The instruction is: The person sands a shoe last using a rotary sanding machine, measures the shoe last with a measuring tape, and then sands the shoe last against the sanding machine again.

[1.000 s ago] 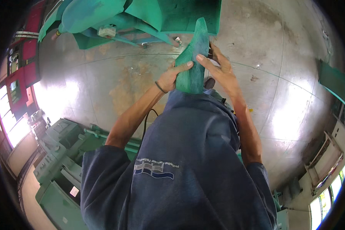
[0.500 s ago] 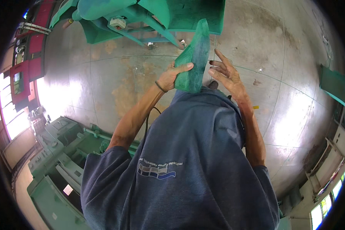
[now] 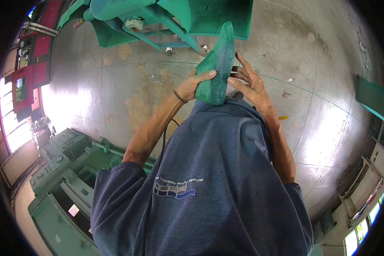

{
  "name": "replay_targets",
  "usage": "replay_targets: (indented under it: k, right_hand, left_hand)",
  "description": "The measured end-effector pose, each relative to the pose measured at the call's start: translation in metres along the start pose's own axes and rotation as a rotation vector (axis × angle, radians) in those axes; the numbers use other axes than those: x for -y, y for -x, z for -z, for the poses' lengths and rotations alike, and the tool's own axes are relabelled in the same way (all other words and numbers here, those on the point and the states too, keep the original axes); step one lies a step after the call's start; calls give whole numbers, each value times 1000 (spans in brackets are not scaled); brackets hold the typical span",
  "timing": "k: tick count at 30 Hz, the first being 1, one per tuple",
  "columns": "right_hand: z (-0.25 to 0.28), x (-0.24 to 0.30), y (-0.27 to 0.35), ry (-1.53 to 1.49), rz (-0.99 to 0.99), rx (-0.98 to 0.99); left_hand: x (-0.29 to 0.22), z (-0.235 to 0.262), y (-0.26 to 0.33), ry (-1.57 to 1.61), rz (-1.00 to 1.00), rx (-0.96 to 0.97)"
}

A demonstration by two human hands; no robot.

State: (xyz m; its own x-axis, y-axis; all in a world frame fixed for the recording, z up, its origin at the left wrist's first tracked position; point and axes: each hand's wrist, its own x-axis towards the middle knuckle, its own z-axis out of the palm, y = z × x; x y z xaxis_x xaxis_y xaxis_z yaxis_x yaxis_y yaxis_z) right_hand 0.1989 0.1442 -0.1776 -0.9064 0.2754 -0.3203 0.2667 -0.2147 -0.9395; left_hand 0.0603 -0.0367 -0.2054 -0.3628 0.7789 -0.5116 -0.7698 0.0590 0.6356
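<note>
A green tapered piece (image 3: 215, 70), wide at the bottom and narrowing to a blunt tip at the top, stands upright in front of my body. Its right face looks bluish and worn; I cannot make out what kind of thing it is. My left hand (image 3: 196, 83) grips its lower left side, thumb across the front and the other fingers hidden behind. On the other side, my right hand (image 3: 248, 83) holds its fingers spread, with the fingertips right at the piece's right edge. Whether they touch it I cannot tell.
Ahead stands a green machine (image 3: 166, 19) with a chute, legs and a small switch box (image 3: 134, 24). To the left is a big green machine bed (image 3: 64, 192). A green panel (image 3: 370, 94) juts in at the right. The stained floor (image 3: 128, 85) lies between them.
My right hand has moved slightly left, bringing its fingertips up to the edge of the green piece. The left hand keeps the same grip.
</note>
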Motion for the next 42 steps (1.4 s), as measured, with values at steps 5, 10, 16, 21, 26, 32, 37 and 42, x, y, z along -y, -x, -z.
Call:
replay_targets:
  k: [5,10,16,21,26,32,37,42]
  right_hand:
    - [-2,0,1,-17,7,11]
    - [-3,0,0,-23,0,27]
    - [-2,4,6,-7,5,47]
    - [-3,1,11,-56,6,75]
    - [-2,-2,10,-71,3,76]
    - [5,11,-2,-157,58,-40]
    - [-1,15,-44,-58,257,-36]
    - [-7,18,-60,-4,318,-50]
  left_hand:
    - [0,3,-1,-11,32,20]
    - [1,6,-4,-1,4,33]
    - [2,6,-5,33,-9,-2]
    - [4,4,-10,74,-38,30]
    - [6,5,-14,85,-36,56]
    - [5,4,-17,41,26,56]
    - [2,-6,-15,0,20,78]
    - [-1,-16,-15,10,31,48]
